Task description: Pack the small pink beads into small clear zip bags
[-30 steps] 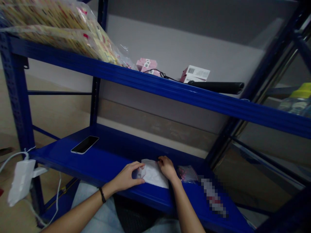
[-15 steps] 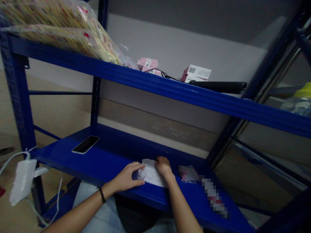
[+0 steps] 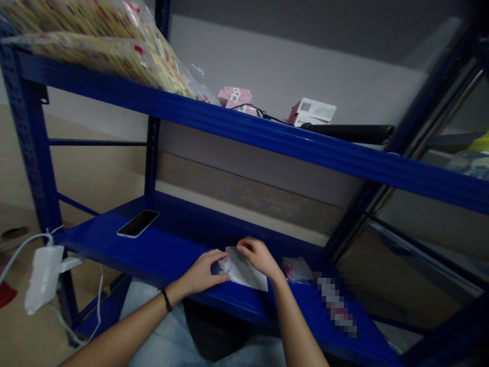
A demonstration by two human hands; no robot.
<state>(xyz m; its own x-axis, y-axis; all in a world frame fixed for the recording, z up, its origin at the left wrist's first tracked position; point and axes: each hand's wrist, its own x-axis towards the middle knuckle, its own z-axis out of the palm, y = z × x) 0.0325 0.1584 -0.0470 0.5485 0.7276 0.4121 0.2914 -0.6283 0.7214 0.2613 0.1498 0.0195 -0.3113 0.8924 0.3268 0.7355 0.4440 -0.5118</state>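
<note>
A sheet of white paper lies at the front of the blue lower shelf. My right hand is over its far side, fingers curled and pinched together at the upper edge. My left hand comes in from the left, thumb and fingers curved around a small clear plastic bag that overlaps the paper's left edge. What is in that bag is too blurred to tell. To the right of my right hand lies a clear zip bag with small pink and red pieces inside.
A phone lies on the lower shelf at left. A blurred-out item is at right. Above, the upper shelf beam carries bagged yellowish packs, pink boxes and a black tube. A white power strip hangs at left.
My right hand has shifted a little left along the paper's far edge, fingers now pinched. The paper looks flatter and smoother. My left hand stays around the small bag.
</note>
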